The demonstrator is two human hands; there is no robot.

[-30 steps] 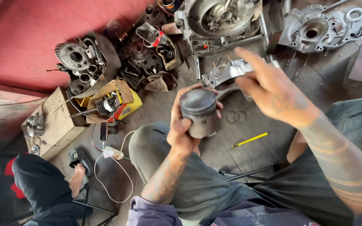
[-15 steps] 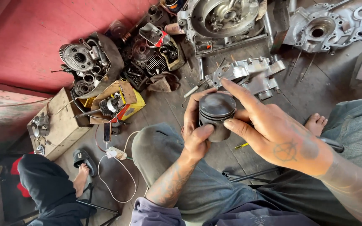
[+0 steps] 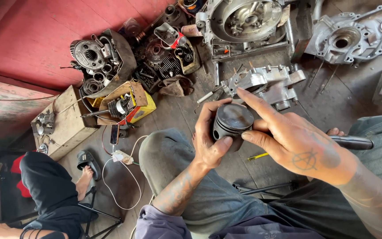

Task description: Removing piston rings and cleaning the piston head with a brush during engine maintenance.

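Note:
A dark metal piston [image 3: 231,122] is held above my knees, crown up. My left hand [image 3: 208,144] wraps around its side from the left, thumb under its lower edge. My right hand [image 3: 295,141] comes in from the right, with the index finger stretched over the crown's far rim and the thumb touching the piston's side. Below them lie my grey trousers [image 3: 191,186].
Engine cases [image 3: 248,22], a crankcase half [image 3: 350,40] and a small alloy casting [image 3: 266,82] lie on the wooden floor ahead. A heap of engine parts [image 3: 111,62], a cardboard box [image 3: 131,106], a wooden box [image 3: 65,126] and a cable sit left. Another person's leg [image 3: 49,190] is lower left.
My right hand has come down from above onto the piston and now touches its crown and side. The left hand has kept hold of the piston throughout.

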